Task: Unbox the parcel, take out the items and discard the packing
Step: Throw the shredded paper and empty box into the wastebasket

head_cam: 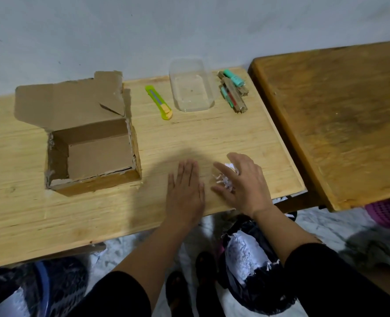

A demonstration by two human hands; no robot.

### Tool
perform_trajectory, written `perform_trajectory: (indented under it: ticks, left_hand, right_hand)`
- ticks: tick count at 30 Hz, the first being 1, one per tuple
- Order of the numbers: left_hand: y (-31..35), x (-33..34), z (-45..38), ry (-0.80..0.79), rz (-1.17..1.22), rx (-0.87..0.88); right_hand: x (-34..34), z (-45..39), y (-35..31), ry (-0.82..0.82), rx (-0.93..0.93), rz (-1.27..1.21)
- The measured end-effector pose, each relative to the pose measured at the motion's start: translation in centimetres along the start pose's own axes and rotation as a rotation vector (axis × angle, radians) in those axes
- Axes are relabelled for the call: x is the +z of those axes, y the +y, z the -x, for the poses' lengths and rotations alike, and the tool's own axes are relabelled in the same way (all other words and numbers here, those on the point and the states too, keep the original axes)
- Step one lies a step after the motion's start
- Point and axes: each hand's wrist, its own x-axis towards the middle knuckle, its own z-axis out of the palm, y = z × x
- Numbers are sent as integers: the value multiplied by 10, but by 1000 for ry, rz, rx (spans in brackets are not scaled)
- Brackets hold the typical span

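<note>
The right hand [242, 184] covers most of the white shredded paper [223, 179], so the size of this small heap cannot be told. The fingers [221, 171] are blurred. The labels on the bundle of small items [232, 92] near the far edge of the table [75, 213] are too small to read. Under the table, the black bag [258, 282] is partly hidden by the right forearm. The purple basket [388, 212] is cut off by the right edge and by the darker table [338, 122].

The light wooden table [189, 138] carries an open cardboard box [91, 154], a utility knife [158, 102], a clear tray [191, 88] and markers [232, 90].
</note>
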Motion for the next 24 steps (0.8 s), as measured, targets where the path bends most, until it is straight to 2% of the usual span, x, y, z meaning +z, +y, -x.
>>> perform_trajectory:
  ticks: [3, 7, 12, 18, 24]
  left_hand:
    - [5, 4, -3, 45, -25, -2]
    - [3, 6, -2, 49, -39, -8]
    - [4, 5, -2, 31, -51, -14]
    - [3, 6, -2, 34, -44, -11]
    - [3, 6, -2, 21, -38, 3]
  right_hand:
    - [2, -5, 1, 30, 33, -6]
    - [9, -11, 4, 149, 26, -226]
    - [12, -7, 1, 235, 16, -337]
    - [18, 1, -5, 342, 100, -227]
    - [11, 25, -2, 266, 188, -237]
